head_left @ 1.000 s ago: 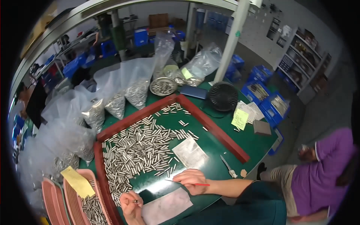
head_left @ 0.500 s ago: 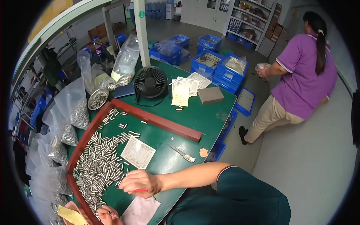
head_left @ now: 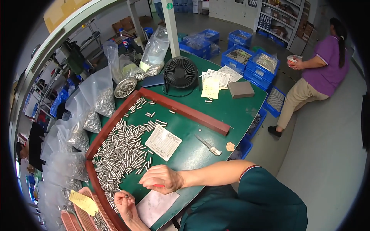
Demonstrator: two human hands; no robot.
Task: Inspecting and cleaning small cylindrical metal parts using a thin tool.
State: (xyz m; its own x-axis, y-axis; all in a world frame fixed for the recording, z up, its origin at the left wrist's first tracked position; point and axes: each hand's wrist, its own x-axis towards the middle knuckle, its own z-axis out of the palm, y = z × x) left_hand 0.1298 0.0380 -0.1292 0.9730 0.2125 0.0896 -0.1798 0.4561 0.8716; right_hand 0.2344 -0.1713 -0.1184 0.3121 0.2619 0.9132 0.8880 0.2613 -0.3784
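Just beyond the left hand (head_left: 125,203), which pinches a metal piece (head_left: 126,196), lies a heap of pins (head_left: 122,152); to its right, the right hand (head_left: 162,178) grips a red-ended tool (head_left: 158,185).

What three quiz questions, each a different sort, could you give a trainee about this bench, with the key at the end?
1. Multiple choice: what does the right hand hold?
A. a sheet of paper
B. a slim red-handled tool
C. a bottle
2. True or false: the black fan stands outside the dark-red frame.
3. Fill in the colour: the metal pins lie heaped on a ____ tabletop.

Key: 1. B. 2. True. 3. Green.
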